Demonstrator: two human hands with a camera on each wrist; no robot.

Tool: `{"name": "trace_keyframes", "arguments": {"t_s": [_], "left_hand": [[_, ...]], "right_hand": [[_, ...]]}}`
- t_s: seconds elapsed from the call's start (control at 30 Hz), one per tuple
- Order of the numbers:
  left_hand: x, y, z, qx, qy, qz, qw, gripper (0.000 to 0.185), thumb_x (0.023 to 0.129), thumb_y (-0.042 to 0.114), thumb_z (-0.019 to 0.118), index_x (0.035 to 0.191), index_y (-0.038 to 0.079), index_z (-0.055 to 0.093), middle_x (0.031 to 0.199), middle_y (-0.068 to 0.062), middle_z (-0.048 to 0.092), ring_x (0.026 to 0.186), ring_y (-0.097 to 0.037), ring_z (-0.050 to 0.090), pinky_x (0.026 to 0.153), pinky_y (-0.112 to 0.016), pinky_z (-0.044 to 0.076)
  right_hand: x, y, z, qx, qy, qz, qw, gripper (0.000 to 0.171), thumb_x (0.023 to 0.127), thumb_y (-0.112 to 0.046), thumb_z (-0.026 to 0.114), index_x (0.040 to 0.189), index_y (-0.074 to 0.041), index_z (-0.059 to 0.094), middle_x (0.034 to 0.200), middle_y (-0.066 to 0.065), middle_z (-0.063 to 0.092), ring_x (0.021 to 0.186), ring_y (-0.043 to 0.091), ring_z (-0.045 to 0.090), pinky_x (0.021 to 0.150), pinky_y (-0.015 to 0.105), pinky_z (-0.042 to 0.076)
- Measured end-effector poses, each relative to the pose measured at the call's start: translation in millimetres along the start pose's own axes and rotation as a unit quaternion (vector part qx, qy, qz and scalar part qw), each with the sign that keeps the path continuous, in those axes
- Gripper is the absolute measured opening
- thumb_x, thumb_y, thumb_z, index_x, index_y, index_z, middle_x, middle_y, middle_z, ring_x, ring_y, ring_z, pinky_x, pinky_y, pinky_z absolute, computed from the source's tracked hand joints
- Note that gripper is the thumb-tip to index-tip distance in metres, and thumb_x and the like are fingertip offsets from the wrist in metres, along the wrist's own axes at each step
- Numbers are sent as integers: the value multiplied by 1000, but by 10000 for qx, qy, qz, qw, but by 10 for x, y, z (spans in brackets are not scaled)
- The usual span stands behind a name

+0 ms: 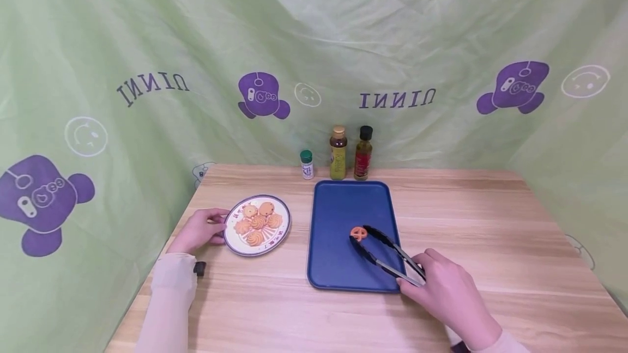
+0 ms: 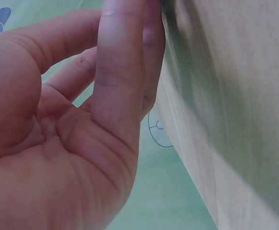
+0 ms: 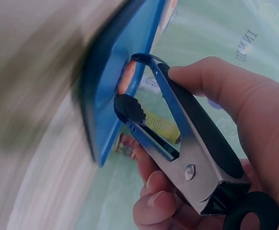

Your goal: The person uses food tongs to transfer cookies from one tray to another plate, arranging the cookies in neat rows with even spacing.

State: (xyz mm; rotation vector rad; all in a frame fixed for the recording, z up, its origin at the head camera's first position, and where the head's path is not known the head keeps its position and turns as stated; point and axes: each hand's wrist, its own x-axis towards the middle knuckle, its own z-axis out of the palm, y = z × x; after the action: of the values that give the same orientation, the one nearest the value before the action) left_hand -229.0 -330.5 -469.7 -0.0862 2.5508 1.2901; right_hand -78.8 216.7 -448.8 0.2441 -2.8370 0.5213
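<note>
My left hand holds the left rim of a round white plate with a dark blue edge. In the left wrist view the fingers are bent, and the plate is out of sight. Several swirled cookies lie on the plate. My right hand grips metal tongs with black tips. Their parted tips stand on either side of a small brown pretzel on a blue tray. In the right wrist view, the tongs reach over the tray, thumb along one arm.
Behind the tray stand a green-capped shaker, a bottle with a tan cap and a black-capped bottle. The wooden table is bordered by a green printed curtain at the back and sides.
</note>
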Motion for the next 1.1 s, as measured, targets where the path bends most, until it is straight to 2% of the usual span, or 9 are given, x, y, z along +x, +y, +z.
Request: {"name": "trace_keyframes", "arguments": {"t_s": [0.1,0.33,0.53,0.73,0.9,1.1], "left_hand": [[-13,9,-6,-11,12,-26,10000,54,107,-5,66,158,-11,53,129,-31,61,87,-19,74,76,-32,75],[1,-9,-10,-8,51,-67,10000,53,107,-5,66,158,-9,54,129,-30,61,87,-20,74,76,-31,75],[7,18,-5,33,54,-45,10000,53,108,-4,65,159,-10,53,131,-31,63,89,-18,75,77,-30,75],[-18,51,-1,65,63,-45,9999,53,107,-4,65,158,-10,53,130,-31,63,89,-19,74,77,-32,75],[-25,66,-10,92,49,-91,9999,52,107,-4,66,158,-9,54,131,-31,63,90,-20,74,77,-31,75],[-16,55,-2,125,71,-66,9999,53,107,-4,66,158,-9,54,130,-31,63,88,-19,74,76,-30,75]], "right_hand": [[85,-100,32,126,-1,-77,9999,41,76,-37,96,101,-7,81,80,-6,58,61,7,46,49,24,39],[281,-427,122,211,-158,-476,9985,45,78,-42,96,102,-6,81,85,-3,65,65,7,52,53,27,51],[429,-724,226,368,-293,-730,9962,43,79,-40,95,101,-5,82,85,-2,67,69,9,58,56,26,55],[567,-982,324,552,-361,-996,9928,39,80,-37,94,100,-5,82,83,-4,65,67,7,54,54,24,50],[688,-1154,391,499,-348,-1306,9896,37,80,-37,93,95,-7,80,79,-5,60,64,7,50,49,22,45],[790,-1290,490,437,-439,-1478,9871,35,80,-40,93,87,-9,77,75,-7,53,59,8,46,46,22,38]]}}
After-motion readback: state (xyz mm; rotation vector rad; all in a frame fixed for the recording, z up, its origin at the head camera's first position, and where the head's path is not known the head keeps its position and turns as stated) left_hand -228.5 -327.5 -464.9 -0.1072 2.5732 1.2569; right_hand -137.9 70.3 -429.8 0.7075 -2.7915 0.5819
